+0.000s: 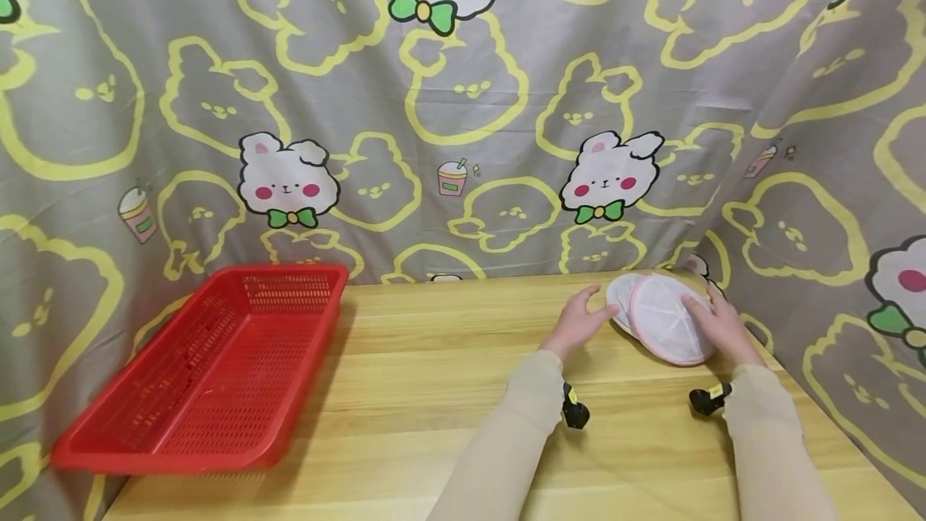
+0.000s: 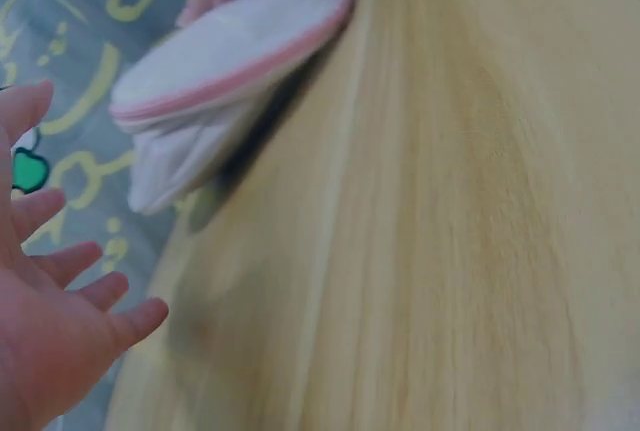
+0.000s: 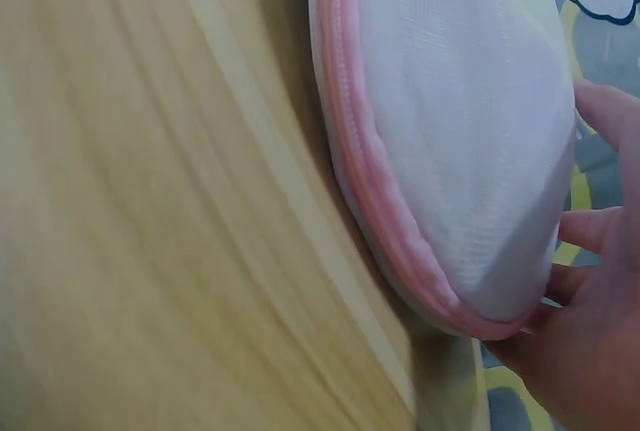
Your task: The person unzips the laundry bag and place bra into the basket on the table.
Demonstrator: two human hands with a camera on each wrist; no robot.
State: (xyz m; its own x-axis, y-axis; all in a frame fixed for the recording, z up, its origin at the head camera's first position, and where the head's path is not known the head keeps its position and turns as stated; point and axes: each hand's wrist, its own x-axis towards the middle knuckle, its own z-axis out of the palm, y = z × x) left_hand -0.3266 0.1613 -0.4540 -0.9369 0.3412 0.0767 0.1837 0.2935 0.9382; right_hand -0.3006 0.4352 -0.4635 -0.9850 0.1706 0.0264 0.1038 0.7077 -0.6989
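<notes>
Pouch (image 1: 669,324) lies just left of the right hand (image 1: 723,332), the nearer one, its thumb and fingers gripping the side. Left hand (image 1: 579,320) is spread wide, holding nothing, pouch to its right and apart. Round, tilted face, no clear long axis. Right fingertips partly hidden; can't tell if the disc (image 1: 620,293) behind is a second pouch.

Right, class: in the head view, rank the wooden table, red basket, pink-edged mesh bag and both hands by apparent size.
1. Wooden table
2. Red basket
3. Pink-edged mesh bag
Last: left hand and right hand, too alike to rank.
</notes>
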